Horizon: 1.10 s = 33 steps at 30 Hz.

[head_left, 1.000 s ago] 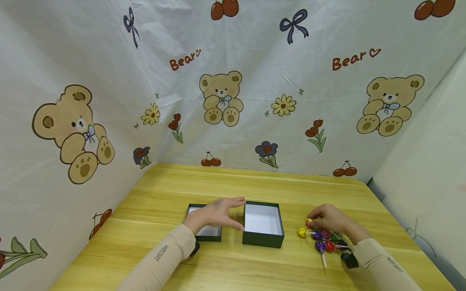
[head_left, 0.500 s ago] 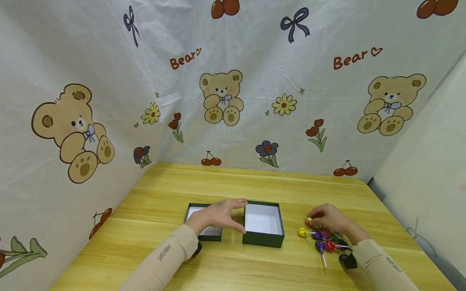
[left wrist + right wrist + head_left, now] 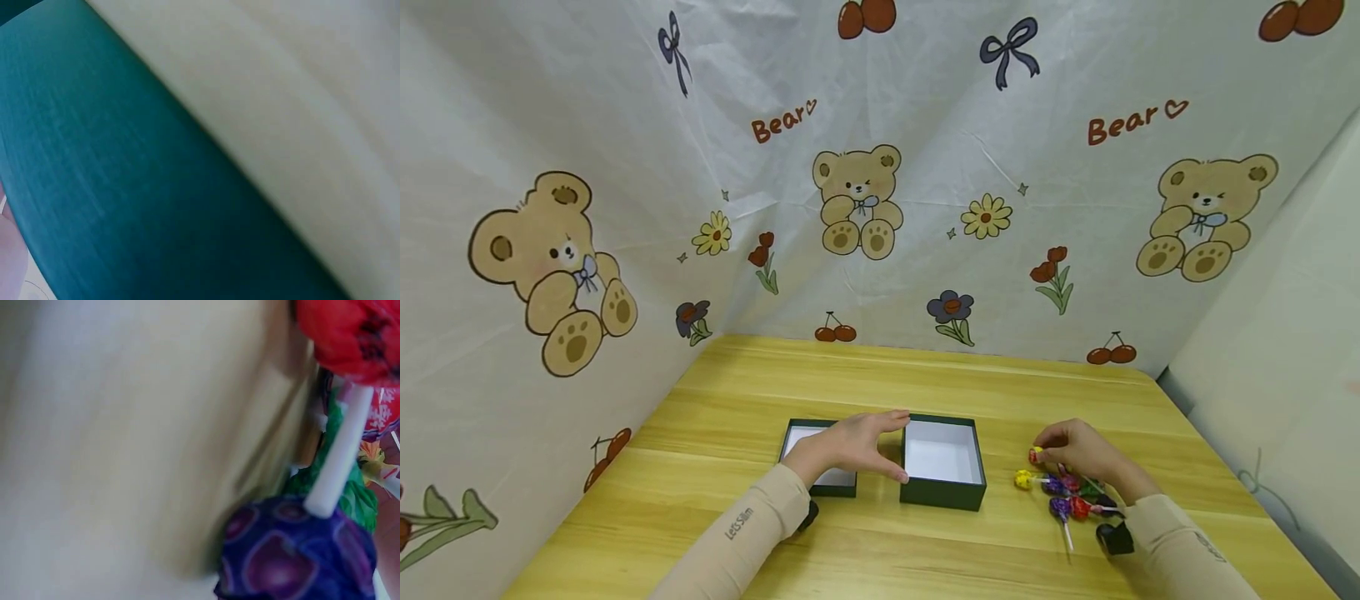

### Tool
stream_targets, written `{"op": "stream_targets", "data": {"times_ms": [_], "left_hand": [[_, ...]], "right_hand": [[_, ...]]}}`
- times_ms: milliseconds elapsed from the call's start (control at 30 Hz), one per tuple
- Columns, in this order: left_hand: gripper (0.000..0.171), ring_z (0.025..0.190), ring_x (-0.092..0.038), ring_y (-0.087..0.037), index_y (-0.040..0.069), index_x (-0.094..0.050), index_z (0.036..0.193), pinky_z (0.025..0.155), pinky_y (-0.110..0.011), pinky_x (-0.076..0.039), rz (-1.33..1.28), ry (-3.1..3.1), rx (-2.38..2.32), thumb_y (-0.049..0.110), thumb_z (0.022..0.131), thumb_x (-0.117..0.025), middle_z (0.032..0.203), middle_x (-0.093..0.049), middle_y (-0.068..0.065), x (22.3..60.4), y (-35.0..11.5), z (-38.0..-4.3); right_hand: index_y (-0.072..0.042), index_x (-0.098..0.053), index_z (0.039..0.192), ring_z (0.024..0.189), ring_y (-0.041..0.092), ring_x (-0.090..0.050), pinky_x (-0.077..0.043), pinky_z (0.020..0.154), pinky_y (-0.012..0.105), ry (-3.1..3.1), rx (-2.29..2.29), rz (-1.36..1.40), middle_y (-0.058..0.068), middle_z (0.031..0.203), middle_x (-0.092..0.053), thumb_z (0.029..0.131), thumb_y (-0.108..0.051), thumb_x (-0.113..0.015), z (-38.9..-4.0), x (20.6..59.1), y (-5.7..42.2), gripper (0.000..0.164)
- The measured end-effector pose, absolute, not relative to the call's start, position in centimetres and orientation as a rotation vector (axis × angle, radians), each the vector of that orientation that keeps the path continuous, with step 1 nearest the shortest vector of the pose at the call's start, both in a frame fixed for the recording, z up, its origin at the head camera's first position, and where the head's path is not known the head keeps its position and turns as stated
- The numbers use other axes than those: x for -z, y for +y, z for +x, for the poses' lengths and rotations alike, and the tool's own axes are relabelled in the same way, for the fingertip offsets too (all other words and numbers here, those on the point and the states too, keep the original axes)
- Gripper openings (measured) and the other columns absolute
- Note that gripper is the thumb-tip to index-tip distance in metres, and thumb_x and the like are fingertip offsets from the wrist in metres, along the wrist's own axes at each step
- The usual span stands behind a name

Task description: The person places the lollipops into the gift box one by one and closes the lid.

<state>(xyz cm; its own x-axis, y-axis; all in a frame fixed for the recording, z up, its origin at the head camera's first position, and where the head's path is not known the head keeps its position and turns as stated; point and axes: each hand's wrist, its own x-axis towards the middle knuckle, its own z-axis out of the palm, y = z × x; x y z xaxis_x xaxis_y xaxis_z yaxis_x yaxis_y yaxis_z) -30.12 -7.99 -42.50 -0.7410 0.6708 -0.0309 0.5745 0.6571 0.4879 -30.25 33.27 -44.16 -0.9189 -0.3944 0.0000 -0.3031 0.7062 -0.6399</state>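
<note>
Nearest on the bench (image 3: 865, 550), a purple lollipop (image 3: 1060, 507) lies stick toward the person, clustered with a red lollipop (image 3: 1079, 507) and a yellow lollipop (image 3: 1022, 479), probably grouped there for easy reach. Left of them stands a green box (image 3: 942, 493), open side up, so its white inside faces above. The left hand (image 3: 856, 442) spreads thumb and fingers wide at the box's left edge, gripping nothing; it seems placed to steady the box, though contact is hard to tell. It partly covers a shallow green tray (image 3: 842, 492), likely a lid set aside. The right hand (image 3: 1081, 452) is nearly closed, pinching a red-and-yellow lollipop (image 3: 1035, 455) beyond the cluster, stick hidden. A bear-print cloth (image 3: 925, 108) hangs behind.
</note>
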Motion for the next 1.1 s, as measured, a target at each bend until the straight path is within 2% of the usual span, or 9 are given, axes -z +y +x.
{"op": "stream_targets", "data": {"times_ms": [200,400,567,833,1100], "left_hand": [[0.1,0.152,-0.029,-0.024,0.02,-0.033,0.158,0.12,-0.045,-0.035,1.002,2.658,-0.675,0.065,0.079,-0.075,0.167,-0.024,0.006,42.3,-7.8,-30.1],[0.1,0.152,-0.028,-0.024,0.02,-0.033,0.158,0.121,-0.046,-0.034,0.985,2.647,-0.659,0.064,0.079,-0.075,0.167,-0.023,0.005,42.1,-7.7,-30.0],[0.098,0.153,-0.028,-0.025,0.019,-0.034,0.158,0.12,-0.045,-0.034,0.973,2.638,-0.67,0.06,0.079,-0.077,0.167,-0.024,0.005,41.9,-7.7,-30.1],[0.099,0.152,-0.028,-0.024,0.018,-0.035,0.157,0.121,-0.044,-0.034,0.972,2.63,-0.676,0.06,0.079,-0.078,0.167,-0.024,0.004,41.8,-7.6,-30.2],[0.098,0.152,-0.03,-0.025,0.019,-0.035,0.157,0.12,-0.045,-0.035,0.963,2.639,-0.657,0.061,0.079,-0.077,0.167,-0.025,0.005,41.7,-7.4,-30.0]], "right_hand": [[0.001,-0.073,0.106,0.073,0.013,-0.059,-0.051,0.061,0.027,2.766,1.038,-0.53,0.01,0.095,-0.073,0.095,-0.01,-0.067,-30.2,44.1,33.3,0.016],[-0.001,-0.073,0.107,0.082,0.014,-0.065,-0.055,0.068,0.025,2.75,1.071,-0.548,0.011,0.101,-0.074,0.097,-0.015,-0.066,-30.3,43.8,33.4,0.019],[0.001,-0.073,0.11,0.087,0.02,-0.069,-0.056,0.071,0.024,2.743,1.107,-0.558,0.013,0.104,-0.075,0.098,-0.016,-0.065,-30.2,43.3,33.2,0.022],[0.003,-0.072,0.112,0.093,0.026,-0.07,-0.058,0.076,0.029,2.729,1.151,-0.558,0.014,0.105,-0.075,0.098,-0.017,-0.064,-29.8,42.5,32.6,0.025],[-0.002,-0.073,0.112,0.093,0.015,-0.07,-0.056,0.078,0.023,2.794,1.132,-0.576,0.01,0.107,-0.075,0.098,-0.018,-0.064,-28.8,40.7,31.4,0.023]]}}
